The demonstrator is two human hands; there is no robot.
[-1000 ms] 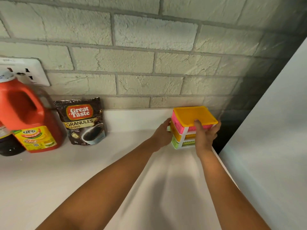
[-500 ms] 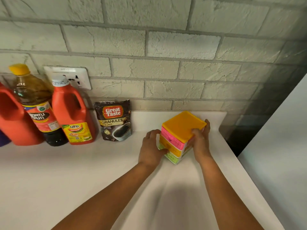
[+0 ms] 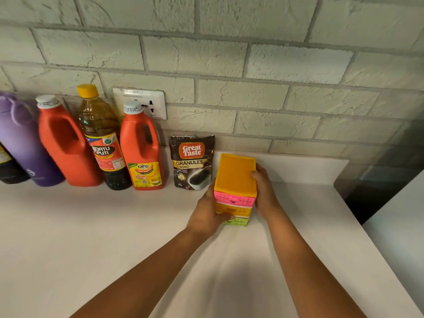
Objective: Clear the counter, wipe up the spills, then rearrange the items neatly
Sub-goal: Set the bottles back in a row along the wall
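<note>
A small plastic drawer box (image 3: 236,177) with a yellow top and pink, yellow and green drawers stands on the white counter (image 3: 91,237), just right of the coffee pouch (image 3: 192,162). My left hand (image 3: 207,213) grips its left side, thumb across the lower drawer fronts. My right hand (image 3: 263,191) grips its right side, fingers curled over the top edge. The drawer fronts face me.
Along the brick wall stand a ketchup jug (image 3: 143,148), a dark vinegar bottle (image 3: 103,138), a second red jug (image 3: 65,143) and a purple flask (image 3: 20,143). A wall socket (image 3: 146,102) is behind them. The counter ends at the right edge (image 3: 358,223).
Both hands have turned the drawer box so its fronts face me and slid it left, close to the coffee pouch. The view has shifted left, showing more bottles.
</note>
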